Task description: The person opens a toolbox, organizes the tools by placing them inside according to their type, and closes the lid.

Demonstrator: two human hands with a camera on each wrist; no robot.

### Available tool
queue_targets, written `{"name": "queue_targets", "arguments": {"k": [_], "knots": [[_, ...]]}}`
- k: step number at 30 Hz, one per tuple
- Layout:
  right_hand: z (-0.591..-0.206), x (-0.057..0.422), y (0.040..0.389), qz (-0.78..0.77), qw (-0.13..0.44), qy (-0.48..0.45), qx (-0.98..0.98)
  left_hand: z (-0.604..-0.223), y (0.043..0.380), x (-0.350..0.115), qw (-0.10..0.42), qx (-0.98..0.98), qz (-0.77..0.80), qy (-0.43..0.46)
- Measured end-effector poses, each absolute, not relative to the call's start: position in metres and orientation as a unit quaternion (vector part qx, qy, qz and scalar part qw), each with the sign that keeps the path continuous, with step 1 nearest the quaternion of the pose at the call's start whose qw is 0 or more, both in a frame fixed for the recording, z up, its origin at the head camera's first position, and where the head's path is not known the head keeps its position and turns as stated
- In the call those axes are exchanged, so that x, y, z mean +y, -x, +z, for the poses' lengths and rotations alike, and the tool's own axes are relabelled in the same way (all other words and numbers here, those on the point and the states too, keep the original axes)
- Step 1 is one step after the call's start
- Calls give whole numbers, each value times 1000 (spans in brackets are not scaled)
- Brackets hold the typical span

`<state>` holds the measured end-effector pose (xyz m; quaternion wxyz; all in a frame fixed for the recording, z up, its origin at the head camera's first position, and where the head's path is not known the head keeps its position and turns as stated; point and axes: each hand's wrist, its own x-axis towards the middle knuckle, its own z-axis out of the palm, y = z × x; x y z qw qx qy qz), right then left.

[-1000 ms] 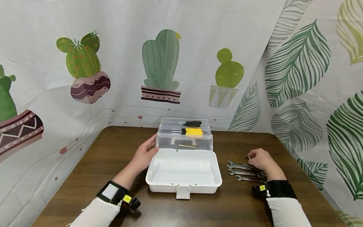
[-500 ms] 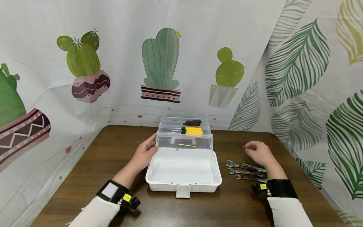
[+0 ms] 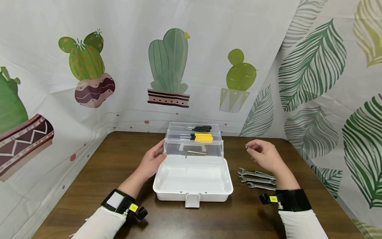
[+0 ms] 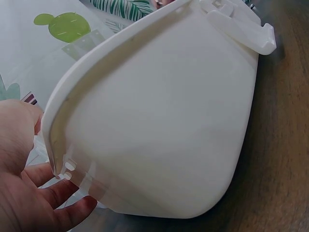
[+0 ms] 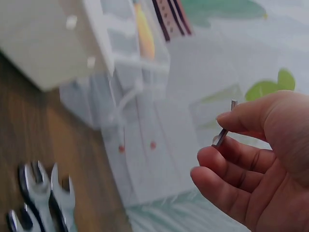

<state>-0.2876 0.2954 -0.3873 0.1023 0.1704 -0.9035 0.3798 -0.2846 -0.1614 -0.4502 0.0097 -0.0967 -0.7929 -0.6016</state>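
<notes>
Small metal piece (image 5: 220, 137) pinched by your right grip (image 3: 264, 154), thumb against fingers, above tabletop (image 3: 209, 220) toward far right corner. Your left grip (image 3: 150, 164) holds rear left side of open white toolbox (image 3: 170, 197), midway between left and right edges. Wrenches (image 3: 257, 180) lie nearer right edge. Clear trays (image 3: 174, 146), toward far edge, hold yellow screwdrivers (image 3: 203, 137), black-handled tools (image 3: 203, 128).

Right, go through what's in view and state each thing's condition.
White toolbox: open, upright on the table
Latch: undone
Clear trays: raised at the toolbox's rear
Black-handled tools: lying in the top one
Yellow-handled screwdrivers: lying in the middle one
L-shaped key: lying in the lowest one
Wrenches: lying on the table
Small metal piece: held off the table
Left hand: touching the toolbox
Right hand: pinching the metal piece
</notes>
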Motion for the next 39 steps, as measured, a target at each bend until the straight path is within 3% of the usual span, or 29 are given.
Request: {"name": "queue_targets", "arguments": {"k": [8,17,25,32,39], "knots": [[-369,261,278,370,100,-225,-896,-451,287,-162,13,-796,-597,97],[-340,223,294,289,82,-295,-907,-450,284,-162,12,-787,-606,114],[-315,181,306,209,25,-365,-907,-452,285,-162,11,-784,-609,117],[-320,134,311,108,2,-444,-890,-451,285,-162,12,-785,-608,121],[-328,95,309,5,-61,-429,-901,-452,284,-162,14,-781,-613,124]]}}
